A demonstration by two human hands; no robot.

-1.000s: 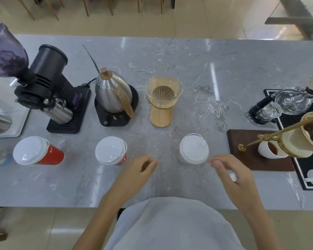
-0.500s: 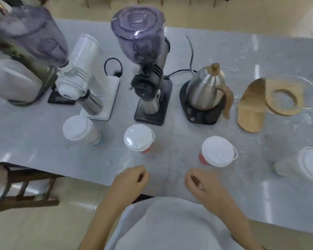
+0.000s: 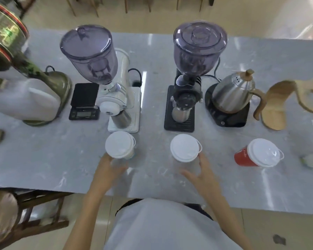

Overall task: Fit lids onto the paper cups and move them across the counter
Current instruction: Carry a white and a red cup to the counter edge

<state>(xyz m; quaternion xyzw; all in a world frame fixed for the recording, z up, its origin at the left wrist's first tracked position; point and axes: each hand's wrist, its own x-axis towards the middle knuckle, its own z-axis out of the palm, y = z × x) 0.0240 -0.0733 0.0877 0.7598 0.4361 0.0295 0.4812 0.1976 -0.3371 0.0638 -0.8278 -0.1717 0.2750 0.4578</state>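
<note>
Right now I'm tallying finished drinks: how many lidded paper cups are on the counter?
3. One sits before the white grinder, one before the black grinder, and a red one further right. More may sit beyond the frame's right edge.

Both bare forearms reach forward, elbows in close. Left hand (image 3: 111,168) has fingers curled loosely, right hand (image 3: 201,175) is spread wide open, palm down, thumb out.

One head-worn camera looks steeply down (wide-angle, close) across the counter (image 3: 43,165) toward chairs beyond.
</note>
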